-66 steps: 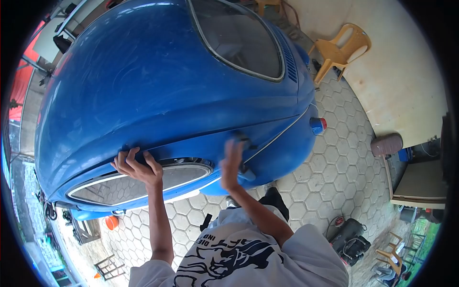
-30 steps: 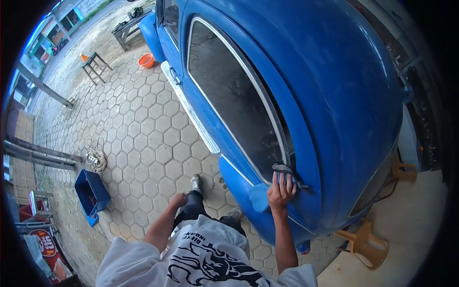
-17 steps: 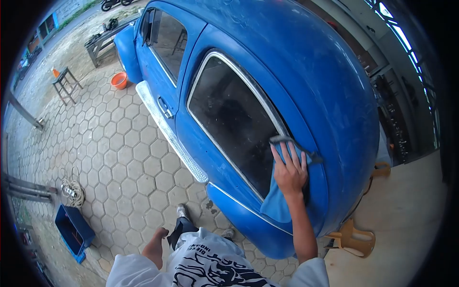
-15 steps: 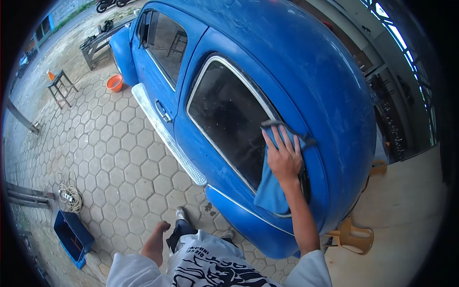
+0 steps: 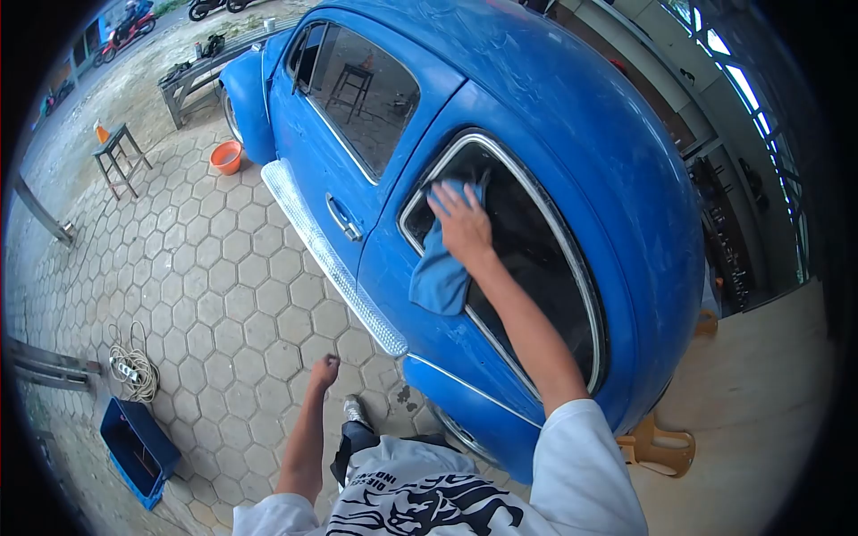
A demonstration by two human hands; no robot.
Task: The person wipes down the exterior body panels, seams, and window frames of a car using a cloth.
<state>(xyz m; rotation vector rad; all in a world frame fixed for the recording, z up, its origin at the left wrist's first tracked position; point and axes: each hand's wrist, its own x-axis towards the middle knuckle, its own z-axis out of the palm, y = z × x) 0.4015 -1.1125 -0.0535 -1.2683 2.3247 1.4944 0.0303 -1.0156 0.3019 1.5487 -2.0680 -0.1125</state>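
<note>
Our right hand (image 5: 465, 230), fingers splayed, presses a rumpled blue cloth (image 5: 438, 281) at the front corner of the dark glass window (image 5: 529, 246), while our left hand (image 5: 326, 369) half-curls, contents unclear, the round orange basin (image 5: 225, 159) beyond.

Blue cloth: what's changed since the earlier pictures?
The right hand has moved the blue cloth forward along the rear side window, to its front end by the door. The left hand, on the car in the oldest picture, has come off it. The car and orange basin look unmoved.
</note>
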